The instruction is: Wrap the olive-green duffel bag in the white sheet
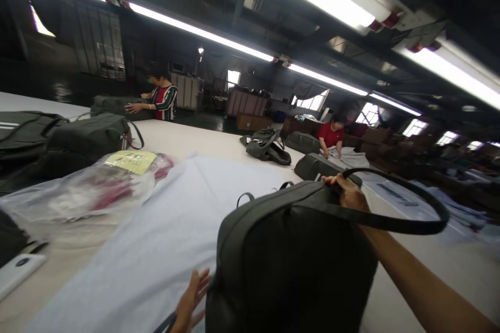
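A large dark duffel bag point(289, 265) fills the lower middle of the head view, its handle point(414, 208) looping out to the right. My right hand point(349, 192) reaches over the far top corner of the bag, with its fingers closed on the upper edge by the base of the handle. Left of the bag, my left hand point(191, 296) has its fingers apart, close to the bag's side; whether they touch it is hard to see. Beneath lies a pale bluish sheet point(172, 234) spread over the table.
To the left lie other dark bags point(89, 140), a clear plastic bag point(128, 187) with a yellow label, and a white phone point(19, 270). Farther off are a backpack point(265, 145) and more dark bags. Two people point(166, 99) work across the tables. Light tubes point(203, 31) hang overhead.
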### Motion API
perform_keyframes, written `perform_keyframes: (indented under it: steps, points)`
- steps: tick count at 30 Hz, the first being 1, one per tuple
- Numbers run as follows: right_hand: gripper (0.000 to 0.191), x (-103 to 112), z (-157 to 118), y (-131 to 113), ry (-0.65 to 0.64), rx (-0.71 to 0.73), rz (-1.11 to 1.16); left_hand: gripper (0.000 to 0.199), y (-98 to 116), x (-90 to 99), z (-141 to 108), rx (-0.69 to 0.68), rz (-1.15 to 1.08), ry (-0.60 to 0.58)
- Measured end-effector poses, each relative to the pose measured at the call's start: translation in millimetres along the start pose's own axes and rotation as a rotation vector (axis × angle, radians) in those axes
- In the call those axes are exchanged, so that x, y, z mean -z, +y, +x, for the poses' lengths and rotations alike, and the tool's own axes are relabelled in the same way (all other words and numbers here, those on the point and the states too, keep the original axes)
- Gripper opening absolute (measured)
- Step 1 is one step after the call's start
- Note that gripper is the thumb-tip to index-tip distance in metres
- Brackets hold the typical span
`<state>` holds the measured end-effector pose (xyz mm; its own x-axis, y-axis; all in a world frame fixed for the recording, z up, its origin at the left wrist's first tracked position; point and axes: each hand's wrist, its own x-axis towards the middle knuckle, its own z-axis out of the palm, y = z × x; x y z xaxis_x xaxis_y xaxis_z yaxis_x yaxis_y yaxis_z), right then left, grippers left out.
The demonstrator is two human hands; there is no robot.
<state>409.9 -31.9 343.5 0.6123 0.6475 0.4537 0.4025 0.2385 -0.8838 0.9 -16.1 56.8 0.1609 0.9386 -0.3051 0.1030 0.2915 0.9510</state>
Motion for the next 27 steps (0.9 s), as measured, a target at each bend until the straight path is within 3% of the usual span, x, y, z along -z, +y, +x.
perform_keyframes:
  steps: [1, 3, 5, 9, 12, 18, 23, 27]
  points:
    - [0.044, -4, -13, 2, -0.031, -0.027, -0.02, 0.081, 12, -4.0, -14, 0.024, -0.044, -0.081]
    - [0.045, -9, -37, 5, -0.105, -0.062, -0.072, 0.086, 38, -15.9, -44, 0.086, -0.243, -0.394]
    - [0.044, -12, -55, 6, -0.166, -0.102, -0.103, 0.088, 66, -30.4, -71, 0.029, -0.376, -0.626]
    - [0.04, -15, -74, -3, -0.152, -0.302, -0.086, 0.091, 114, -51.7, -107, -0.081, -0.451, -0.844]
    - [0.038, -24, -86, -19, -0.167, -0.378, -0.046, 0.091, 132, -56.6, -128, -0.259, -0.383, -0.987]
    - [0.041, -63, -106, -59, -0.442, -0.341, -0.068, 0.07, 126, -65.0, -165, -0.563, -0.08, -0.942]
    - [0.037, -111, -88, -67, -0.634, -0.382, -0.063, 0.066, 133, -64.1, -171, -0.608, 0.032, -0.86]
    - [0.039, -169, -68, -57, -0.739, -0.421, -0.028, 0.06, 148, -61.5, -159, -0.581, 0.028, -0.788]
